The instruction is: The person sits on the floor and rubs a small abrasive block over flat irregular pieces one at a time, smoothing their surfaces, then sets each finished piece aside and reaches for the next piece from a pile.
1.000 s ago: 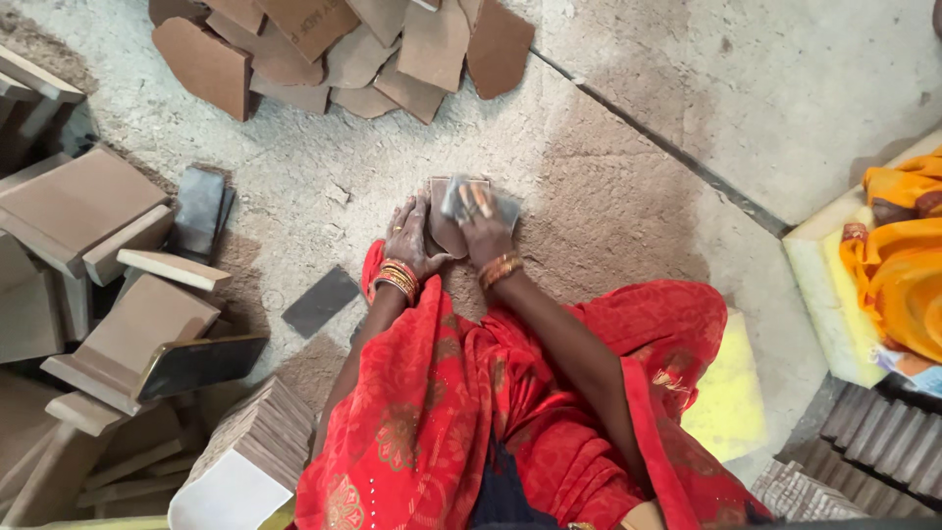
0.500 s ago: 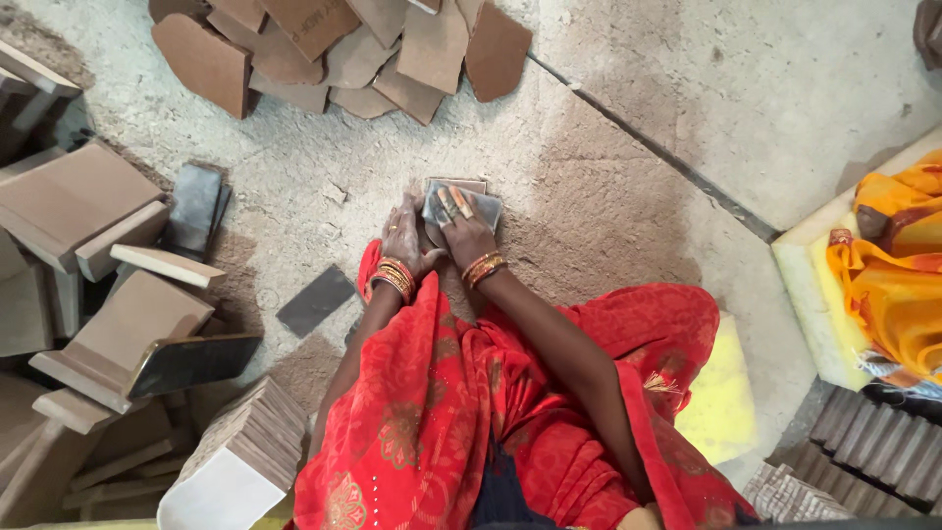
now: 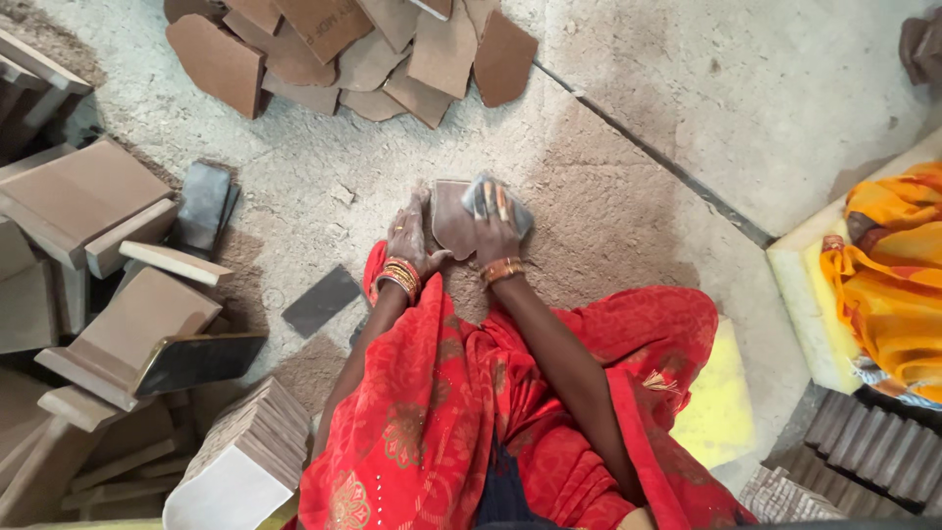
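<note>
In the head view, the person's left hand lay flat against the left edge of a small brown board that rested on the dusty concrete floor, fingers spread and steadying it rather than closed around it. The right hand pressed down on the board's right part, its fingers folded over a grey piece of abrasive sheet (whether cloth or paper could not be told). Both wrists wore bangles, and a red patterned garment filled the lower middle. Beyond the board, at the top, sat a heap of brown shaped pieces. To the left were stacked wooden panels, and a dark flat sheet lay on the floor just left of the left forearm. A block of stacked thin boards stood at the lower left. At the right edge another person in orange cloth sat, well apart.
</note>
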